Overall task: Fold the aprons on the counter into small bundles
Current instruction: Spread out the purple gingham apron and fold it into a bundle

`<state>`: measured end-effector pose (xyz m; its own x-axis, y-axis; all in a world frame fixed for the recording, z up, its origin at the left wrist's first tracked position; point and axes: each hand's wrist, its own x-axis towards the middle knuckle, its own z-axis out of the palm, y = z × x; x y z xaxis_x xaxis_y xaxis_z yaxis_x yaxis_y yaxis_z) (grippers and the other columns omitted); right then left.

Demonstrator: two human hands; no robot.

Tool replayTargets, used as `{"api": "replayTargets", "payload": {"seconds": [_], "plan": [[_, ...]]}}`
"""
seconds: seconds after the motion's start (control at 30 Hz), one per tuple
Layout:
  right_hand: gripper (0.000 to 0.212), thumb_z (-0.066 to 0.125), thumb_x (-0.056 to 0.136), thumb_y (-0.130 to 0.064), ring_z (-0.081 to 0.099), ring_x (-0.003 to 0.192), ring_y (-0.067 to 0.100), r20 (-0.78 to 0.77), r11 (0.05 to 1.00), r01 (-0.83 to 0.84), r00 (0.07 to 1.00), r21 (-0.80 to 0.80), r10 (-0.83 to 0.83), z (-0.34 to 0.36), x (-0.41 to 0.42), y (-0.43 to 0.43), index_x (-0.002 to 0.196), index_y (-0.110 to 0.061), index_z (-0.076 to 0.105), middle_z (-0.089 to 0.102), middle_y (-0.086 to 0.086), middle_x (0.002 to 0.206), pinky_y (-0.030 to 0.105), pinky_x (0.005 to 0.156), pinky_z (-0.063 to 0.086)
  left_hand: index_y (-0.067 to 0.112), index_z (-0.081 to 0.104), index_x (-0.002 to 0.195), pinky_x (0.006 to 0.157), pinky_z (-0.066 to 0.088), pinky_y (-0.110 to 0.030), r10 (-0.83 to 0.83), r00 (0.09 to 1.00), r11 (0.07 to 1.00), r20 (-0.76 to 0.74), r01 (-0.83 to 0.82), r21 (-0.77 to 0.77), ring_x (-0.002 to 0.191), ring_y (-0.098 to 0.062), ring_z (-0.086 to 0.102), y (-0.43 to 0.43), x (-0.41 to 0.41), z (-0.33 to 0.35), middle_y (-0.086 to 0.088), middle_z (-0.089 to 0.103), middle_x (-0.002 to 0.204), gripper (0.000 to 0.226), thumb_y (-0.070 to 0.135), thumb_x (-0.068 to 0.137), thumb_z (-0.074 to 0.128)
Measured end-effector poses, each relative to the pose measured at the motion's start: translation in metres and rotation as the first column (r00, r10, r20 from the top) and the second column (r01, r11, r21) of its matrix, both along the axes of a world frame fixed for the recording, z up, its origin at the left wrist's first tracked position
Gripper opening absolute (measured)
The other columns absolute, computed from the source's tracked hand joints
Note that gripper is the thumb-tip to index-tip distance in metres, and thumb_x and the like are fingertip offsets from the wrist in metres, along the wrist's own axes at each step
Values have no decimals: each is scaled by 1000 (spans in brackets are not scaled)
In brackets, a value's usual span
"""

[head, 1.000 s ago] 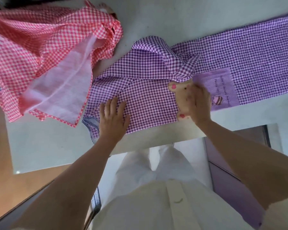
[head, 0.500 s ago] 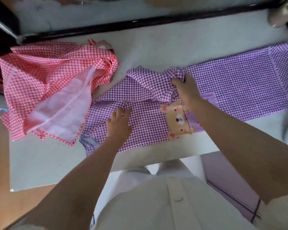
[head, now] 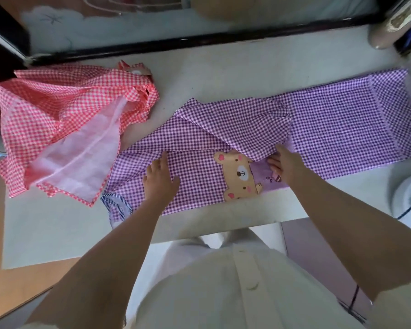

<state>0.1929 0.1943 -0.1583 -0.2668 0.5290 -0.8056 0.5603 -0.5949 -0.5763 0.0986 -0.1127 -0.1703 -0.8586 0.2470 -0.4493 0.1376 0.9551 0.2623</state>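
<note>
A purple gingham apron (head: 337, 124) lies stretched across the white counter (head: 223, 67), with a bear patch (head: 240, 176) near the front edge. One flap of it is folded diagonally over the middle. My left hand (head: 160, 179) presses flat on the apron's left part with straight fingers. My right hand (head: 284, 166) grips the lower corner of the folded flap, beside the bear patch. A red gingham apron (head: 57, 110) lies crumpled at the left, its pale lining showing.
A dark window frame (head: 199, 41) runs along the counter's back edge. A rounded object (head: 389, 27) sits at the back right corner. A white round thing (head: 408, 198) with a dark cord stands at the right edge. The counter's front edge is close to my body.
My right hand has pulled the bunched purple flap from the middle down toward the front, spreading it flat. The left hand stayed pressed on the apron. The camera tilted up toward the window.
</note>
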Motion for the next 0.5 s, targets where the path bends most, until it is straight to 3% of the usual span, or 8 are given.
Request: {"api": "replayTargets", "payload": {"seconds": [0.07, 0.2, 0.3, 0.4, 0.43, 0.5], "plan": [[36, 57, 97, -28, 61, 95, 18, -68, 998, 23, 997, -58, -27, 5, -6, -6, 127, -9, 50, 60, 6, 110, 28, 81, 52, 15, 27, 150, 111, 29, -54, 187, 981, 976, 60, -192, 104, 134, -35, 33, 2, -6, 1, -15, 34, 146, 65, 35, 95, 55], [34, 64, 93, -27, 62, 90, 17, -80, 991, 53, 995, -122, -63, 7, -24, -16, 120, -12, 49, 63, 4, 107, 25, 69, 52, 16, 56, 129, 101, 42, -53, 473, 861, 816, 188, -508, 275, 117, -32, 52, 5, -17, 0, -11, 58, 127, 50, 42, 86, 54], [28, 69, 89, -19, 61, 85, 15, -111, 983, 28, 993, -184, -49, 9, -37, -20, 113, -10, 57, 65, 4, 106, 25, 66, 51, 21, 56, 125, 97, 45, -52, 536, 802, 749, 264, -596, 288, 112, -31, 54, 6, -22, 1, -8, 62, 118, 62, 54, 74, 48], [11, 63, 90, -13, 60, 77, 14, -356, 966, 129, 912, -222, -203, 24, -48, -12, 99, -9, 59, 64, 3, 91, 22, 62, 50, 23, 51, 129, 103, 39, -55, 573, 746, 713, 340, -658, 243, 121, -34, 46, 14, -30, 6, -11, 55, 128, 72, 64, 71, 42], [10, 61, 89, -15, 59, 73, 12, -405, 957, 207, 872, -204, -275, 26, -48, -7, 96, -10, 58, 62, 0, 85, 21, 59, 49, 21, 50, 130, 104, 37, -56, 609, 697, 656, 379, -711, 252, 124, -35, 44, 15, -32, 4, -12, 53, 132, 74, 67, 72, 41], [17, 56, 90, -25, 54, 64, 11, -352, 941, 326, 874, -90, -336, 26, -40, 6, 102, -14, 54, 55, -3, 77, 20, 47, 45, 17, 49, 131, 104, 38, -56, 709, 524, 436, 471, -852, 291, 126, -36, 46, 17, -37, 2, -13, 53, 134, 92, 80, 65, 41]]}}
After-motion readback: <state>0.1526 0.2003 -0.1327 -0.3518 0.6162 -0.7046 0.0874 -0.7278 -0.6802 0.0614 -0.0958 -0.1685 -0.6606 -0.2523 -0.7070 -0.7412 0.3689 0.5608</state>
